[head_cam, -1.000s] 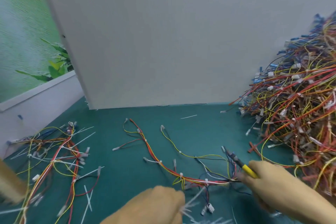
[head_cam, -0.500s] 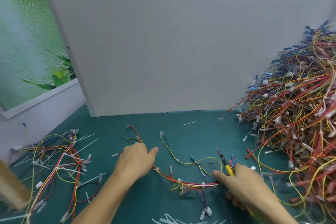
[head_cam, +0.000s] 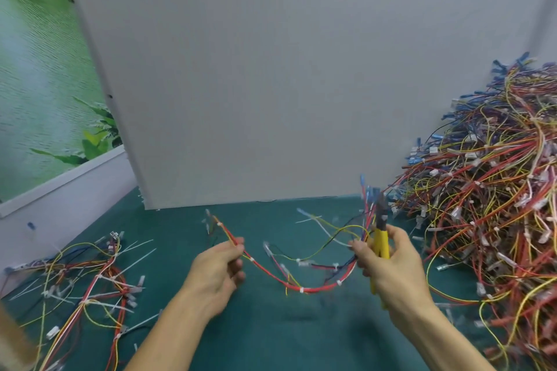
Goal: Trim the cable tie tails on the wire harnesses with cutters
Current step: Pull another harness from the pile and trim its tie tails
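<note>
Both hands grip 1 wire harness point(head_cam: 301, 288), apparently lifted; the right hand point(head_cam: 391, 262) also holds cutters point(head_cam: 380, 238), left hand point(head_cam: 215, 271).

Count of things on the green mat point(head_cam: 265, 337)

Two hands: left hand point(head_cam: 215, 274), right hand point(head_cam: 391, 265). One pair of yellow-handled cutters point(head_cam: 380, 238). One harness point(head_cam: 301, 283) held up; one small bunch of harnesses point(head_cam: 90, 280) left; one large heap of harnesses point(head_cam: 488, 220) right, uncountable.
</note>
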Demonstrator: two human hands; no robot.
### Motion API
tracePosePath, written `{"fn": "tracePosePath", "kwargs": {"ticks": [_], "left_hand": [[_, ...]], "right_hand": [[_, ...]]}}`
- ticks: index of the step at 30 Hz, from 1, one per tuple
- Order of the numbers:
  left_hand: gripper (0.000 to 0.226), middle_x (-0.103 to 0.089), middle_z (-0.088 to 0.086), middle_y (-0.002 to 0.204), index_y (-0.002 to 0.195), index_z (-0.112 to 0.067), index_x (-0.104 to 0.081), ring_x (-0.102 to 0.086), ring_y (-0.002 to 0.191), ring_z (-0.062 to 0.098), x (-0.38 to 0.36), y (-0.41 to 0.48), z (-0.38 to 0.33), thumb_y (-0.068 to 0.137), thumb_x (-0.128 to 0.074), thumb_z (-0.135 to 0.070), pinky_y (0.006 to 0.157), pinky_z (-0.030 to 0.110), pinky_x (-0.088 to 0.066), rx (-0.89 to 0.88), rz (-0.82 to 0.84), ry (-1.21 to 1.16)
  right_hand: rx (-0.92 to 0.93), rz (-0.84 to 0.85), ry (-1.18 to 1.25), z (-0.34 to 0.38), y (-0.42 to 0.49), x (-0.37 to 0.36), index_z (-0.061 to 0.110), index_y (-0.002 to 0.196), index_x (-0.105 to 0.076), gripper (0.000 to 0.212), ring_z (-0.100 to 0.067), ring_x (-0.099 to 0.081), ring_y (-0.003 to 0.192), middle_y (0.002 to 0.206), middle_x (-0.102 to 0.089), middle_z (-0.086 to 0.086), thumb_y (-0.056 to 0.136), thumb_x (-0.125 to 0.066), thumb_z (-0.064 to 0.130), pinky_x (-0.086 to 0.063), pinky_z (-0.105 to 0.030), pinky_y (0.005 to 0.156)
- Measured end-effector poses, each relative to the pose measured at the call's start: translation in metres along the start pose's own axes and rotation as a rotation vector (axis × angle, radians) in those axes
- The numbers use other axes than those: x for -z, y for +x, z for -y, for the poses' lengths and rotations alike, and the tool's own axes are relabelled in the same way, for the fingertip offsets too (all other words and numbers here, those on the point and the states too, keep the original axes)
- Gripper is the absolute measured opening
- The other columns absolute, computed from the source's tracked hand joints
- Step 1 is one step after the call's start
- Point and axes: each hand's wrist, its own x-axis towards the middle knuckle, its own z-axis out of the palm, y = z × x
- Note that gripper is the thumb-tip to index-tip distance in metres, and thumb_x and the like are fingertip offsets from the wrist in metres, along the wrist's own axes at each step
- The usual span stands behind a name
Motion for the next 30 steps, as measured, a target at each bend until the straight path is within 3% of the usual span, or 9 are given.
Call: {"fn": "tracePosePath", "kwargs": {"ticks": [2,7,10,14,17,20,25,28,30], "left_hand": [[0.015,-0.051,-0.002,0.058,0.094,-0.011,-0.065,-0.048,0.046,0.006,0.004,-0.007,-0.004,0.090,-0.055,-0.001,0.041,0.021,-0.040,-0.028,0.087,-0.174],[0.015,-0.049,-0.002,0.062,0.094,-0.013,-0.064,-0.048,0.049,0.007,0.003,-0.013,-0.002,0.094,-0.051,-0.006,0.044,0.021,-0.041,-0.054,0.129,-0.203],[0.015,-0.055,-0.001,0.062,0.089,-0.013,-0.064,-0.050,0.053,0.010,0.000,-0.012,-0.001,0.095,-0.050,-0.010,0.051,0.025,-0.039,-0.052,0.087,-0.234],[0.020,-0.069,-0.001,0.074,0.082,-0.016,-0.059,-0.058,0.074,0.015,0.005,-0.007,-0.008,0.098,-0.049,-0.022,0.067,0.030,-0.041,0.008,-0.042,-0.412],[0.021,-0.070,-0.002,0.063,0.082,-0.018,-0.053,-0.062,0.075,0.015,0.012,-0.004,-0.014,0.100,-0.044,-0.021,0.069,0.032,-0.042,0.031,-0.076,-0.516],[0.020,-0.063,-0.005,0.062,0.083,-0.020,-0.054,-0.062,0.065,0.013,0.015,-0.005,-0.015,0.100,-0.045,-0.014,0.069,0.033,-0.044,-0.070,-0.063,-0.438],[0.021,-0.059,-0.004,0.060,0.092,-0.020,-0.060,-0.063,0.060,0.012,0.006,-0.013,-0.012,0.099,-0.044,-0.008,0.067,0.034,-0.047,-0.268,0.063,-0.199],[0.020,-0.060,-0.003,0.063,0.093,-0.018,-0.062,-0.063,0.060,0.012,0.000,-0.016,-0.010,0.098,-0.046,-0.007,0.066,0.033,-0.047,-0.290,0.088,-0.123],[0.017,-0.063,-0.001,0.072,0.100,-0.016,-0.064,-0.063,0.068,0.014,-0.003,-0.016,-0.007,0.097,-0.049,-0.009,0.067,0.033,-0.048,-0.286,0.062,-0.073]], "right_hand": [[-0.006,-0.059,0.122,0.002,0.009,0.000,0.014,0.096,-0.054,0.025,-0.006,-0.055,0.048,0.066,-0.063,-0.001,0.083,-0.074,0.008,-0.046,-0.027,0.052],[-0.059,-0.101,0.248,-0.002,0.020,0.006,0.009,0.085,-0.056,0.014,-0.016,-0.054,0.054,0.070,-0.068,-0.003,0.087,-0.067,0.000,-0.047,-0.032,0.057],[-0.048,-0.108,0.254,-0.007,0.020,0.012,0.009,0.082,-0.055,0.016,-0.018,-0.053,0.055,0.066,-0.067,0.001,0.088,-0.064,-0.003,-0.047,-0.032,0.057],[0.012,-0.122,0.175,-0.015,0.021,0.025,0.012,0.082,-0.056,0.018,-0.017,-0.051,0.053,0.060,-0.058,0.002,0.087,-0.066,-0.001,-0.045,-0.033,0.051],[0.060,-0.173,0.097,-0.020,0.024,0.038,0.019,0.084,-0.058,0.019,-0.017,-0.051,0.050,0.060,-0.059,0.003,0.089,-0.065,0.003,-0.042,-0.030,0.041],[0.035,-0.216,0.107,-0.022,0.028,0.049,0.025,0.088,-0.060,0.020,-0.017,-0.051,0.050,0.058,-0.063,0.008,0.089,-0.066,0.006,-0.045,-0.033,0.044],[0.001,-0.219,0.097,-0.021,0.030,0.055,0.022,0.092,-0.064,0.013,-0.020,-0.054,0.059,0.063,-0.068,0.010,0.087,-0.070,0.012,-0.053,-0.052,0.062],[0.015,-0.203,0.063,-0.017,0.028,0.054,0.022,0.091,-0.065,0.012,-0.018,-0.057,0.061,0.070,-0.071,0.007,0.085,-0.072,0.014,-0.054,-0.049,0.066],[0.033,-0.187,0.029,-0.013,0.026,0.052,0.020,0.091,-0.065,0.012,-0.008,-0.059,0.057,0.076,-0.073,0.001,0.085,-0.073,0.013,-0.052,-0.037,0.063]]}}
